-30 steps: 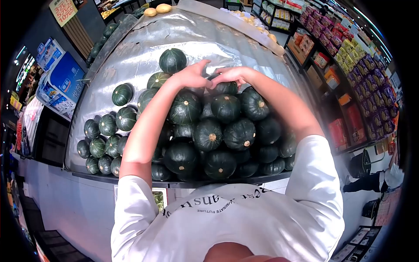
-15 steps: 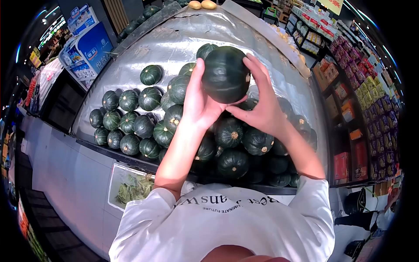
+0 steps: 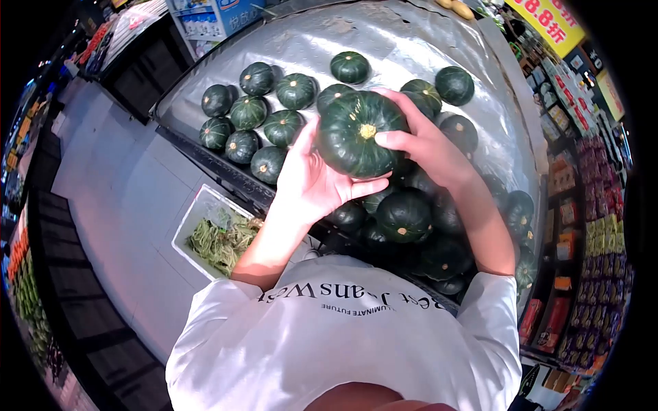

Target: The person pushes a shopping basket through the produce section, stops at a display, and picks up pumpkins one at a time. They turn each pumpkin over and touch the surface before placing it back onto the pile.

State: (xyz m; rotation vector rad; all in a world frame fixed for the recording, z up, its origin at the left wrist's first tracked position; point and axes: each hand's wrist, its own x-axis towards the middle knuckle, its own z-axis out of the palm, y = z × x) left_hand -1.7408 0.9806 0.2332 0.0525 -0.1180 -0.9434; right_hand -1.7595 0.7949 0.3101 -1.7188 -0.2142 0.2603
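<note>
Between my two hands is a dark green kabocha pumpkin (image 3: 349, 151), its pale stem end facing me. My left hand (image 3: 315, 179) cups it from the left and below, the fingers partly hidden beneath. On the upper right side, my right hand (image 3: 430, 147) grips it with the thumb near the stem scar. The held pumpkin is above a pile of other kabocha pumpkins (image 3: 404, 216), dark green with pale stem ends. More loose pumpkins (image 3: 297, 91) lie on the silver-lined display stand (image 3: 411, 41) to the left and behind.
A white foam box (image 3: 184, 240) with wilted green trimmings (image 3: 223, 243) sits on the floor to the left of the stand. Packaged goods fill shelves (image 3: 593, 253) on the right. A yellow price sign (image 3: 548, 24) hangs at the upper right.
The pumpkin has turned in my hands, so its stem end now shows, and it sits slightly lower. My right thumb has moved onto its face. The whole view has swung to the left.
</note>
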